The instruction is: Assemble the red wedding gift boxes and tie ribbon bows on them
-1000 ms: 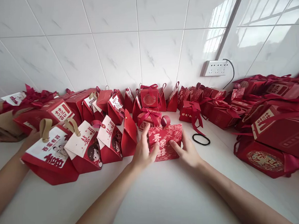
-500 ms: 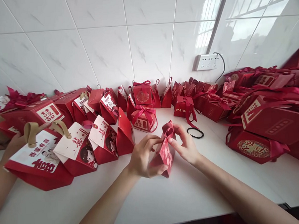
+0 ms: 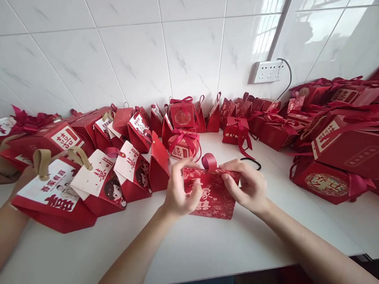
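Between my hands stands a small red gift box [image 3: 214, 198] with pale flower print and white characters, its broad face turned to me. A looped ribbon handle [image 3: 209, 161] rises from its top edge. My left hand [image 3: 183, 188] grips the box's left side, thumb on the front face. At the top right corner, my right hand [image 3: 248, 183] pinches the edge between thumb and fingers. A black hair tie [image 3: 255, 163] lies just behind my right hand, partly hidden by it.
Several red gift boxes [image 3: 95, 182] with white flaps stand at the left, beside another person's arm [image 3: 8, 221]. More boxes line the tiled wall [image 3: 139, 55]. Stacked ribboned boxes [image 3: 353, 149] fill the right. A power strip [image 3: 267, 71] hangs on the wall.
The box has turned from edge-on to show its broad printed face. My right hand has shifted right to its top right corner; my left hand still holds the left side.
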`<state>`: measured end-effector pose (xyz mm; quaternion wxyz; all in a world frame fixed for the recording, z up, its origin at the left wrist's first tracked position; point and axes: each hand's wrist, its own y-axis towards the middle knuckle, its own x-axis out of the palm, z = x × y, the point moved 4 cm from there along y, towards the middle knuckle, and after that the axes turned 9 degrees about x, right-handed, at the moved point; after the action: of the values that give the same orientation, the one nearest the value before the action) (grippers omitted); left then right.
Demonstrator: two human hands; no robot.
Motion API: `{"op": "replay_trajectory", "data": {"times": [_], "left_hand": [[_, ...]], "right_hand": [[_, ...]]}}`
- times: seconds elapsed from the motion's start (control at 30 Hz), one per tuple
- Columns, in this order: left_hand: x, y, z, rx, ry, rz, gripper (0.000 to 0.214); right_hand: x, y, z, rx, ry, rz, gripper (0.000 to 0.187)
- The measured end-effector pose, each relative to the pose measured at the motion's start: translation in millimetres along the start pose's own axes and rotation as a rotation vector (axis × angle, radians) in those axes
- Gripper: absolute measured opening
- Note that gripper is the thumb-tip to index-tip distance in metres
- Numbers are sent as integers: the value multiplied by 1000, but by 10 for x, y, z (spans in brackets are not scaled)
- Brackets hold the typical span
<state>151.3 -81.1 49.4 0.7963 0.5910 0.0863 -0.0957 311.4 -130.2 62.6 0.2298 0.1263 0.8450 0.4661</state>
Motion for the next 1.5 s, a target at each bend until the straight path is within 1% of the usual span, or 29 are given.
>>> {"op": "replay_trajectory", "data": {"times": [0.03,0.1,0.23,0.4,0.53,0.63,0.7,0.97,1.3,1.43,1.5], "left_hand": [[5,8,30,59,38,18,44],[17,31,82,140,107,26,40],[26,86,150,179,193,15,23],[30,104,180,163,206,44,17],[34,107,180,139,186,50,17],[31,117,186,132,172,47,17],[28,123,190,125,171,50,17],[29,117,203,94,197,75,12],[29,121,225,104,192,102,15],[32,116,217,94,191,116,16],[34,114,216,90,188,120,16]], "right_hand": [[3,-3,-30,-8,-9,1,22],[-1,-8,-59,-17,-28,14,23],[11,-18,-72,-53,-80,-18,26],[17,-25,-77,-37,-78,-14,23],[19,-6,-66,8,-76,-51,18],[15,11,-79,-20,-121,-61,18],[15,14,-90,-33,-137,-55,18],[19,16,-107,-8,-148,-12,18],[7,15,-130,-113,-260,38,23],[8,-17,-121,-187,-366,45,26],[4,-24,-121,-200,-420,49,25]]}}
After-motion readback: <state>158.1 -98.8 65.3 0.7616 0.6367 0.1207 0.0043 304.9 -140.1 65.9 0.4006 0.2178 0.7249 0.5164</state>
